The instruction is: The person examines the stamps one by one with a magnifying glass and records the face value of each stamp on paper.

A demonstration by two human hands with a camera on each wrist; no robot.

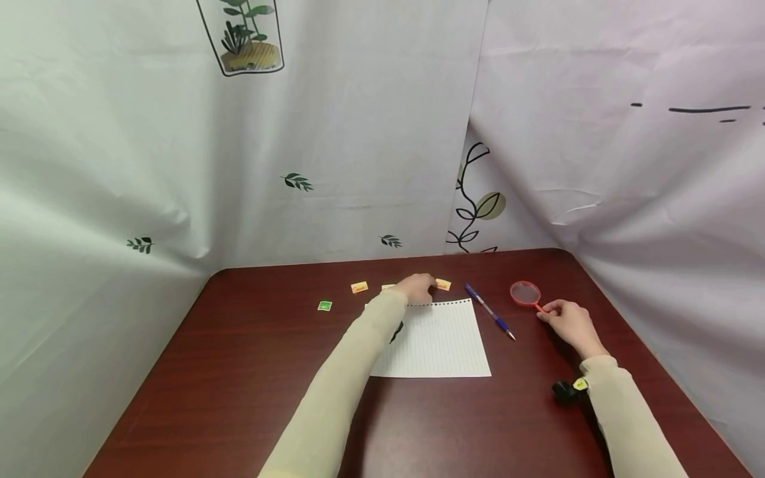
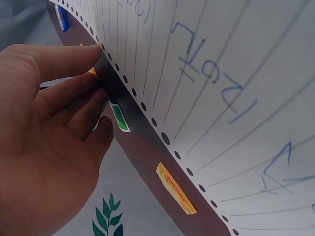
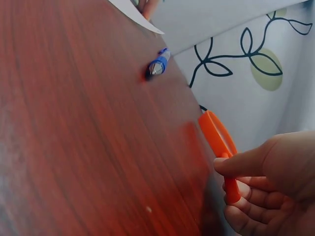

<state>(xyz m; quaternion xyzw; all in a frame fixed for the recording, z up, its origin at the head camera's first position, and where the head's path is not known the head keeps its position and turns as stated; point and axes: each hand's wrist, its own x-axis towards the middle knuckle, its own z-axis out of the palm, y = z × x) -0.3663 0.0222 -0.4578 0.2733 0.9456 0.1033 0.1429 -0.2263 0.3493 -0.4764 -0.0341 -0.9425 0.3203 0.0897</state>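
Note:
My left hand (image 1: pixel 416 288) reaches over the top edge of a lined sheet of paper (image 1: pixel 442 342). Its fingertips are at the left end of an orange stamp-like sticker (image 1: pixel 443 284); whether they touch it is unclear. In the left wrist view, thumb and fingers (image 2: pixel 74 93) extend toward that orange sticker (image 2: pixel 92 71), partly hidden behind them. A green sticker (image 2: pixel 120 118) and another orange sticker (image 2: pixel 176 189) lie along the perforated edge. My right hand (image 1: pixel 572 325) pinches the handle of a red magnifying glass (image 1: pixel 525 293), which looks orange in the right wrist view (image 3: pixel 216 132).
A blue pen (image 1: pixel 490 312) lies right of the paper. Farther left are an orange sticker (image 1: pixel 359 287) and a small green sticker (image 1: pixel 325 306). Handwriting marks the sheet. The brown table (image 1: pixel 239 378) meets a white, leaf-printed curtain (image 1: pixel 370 133) behind.

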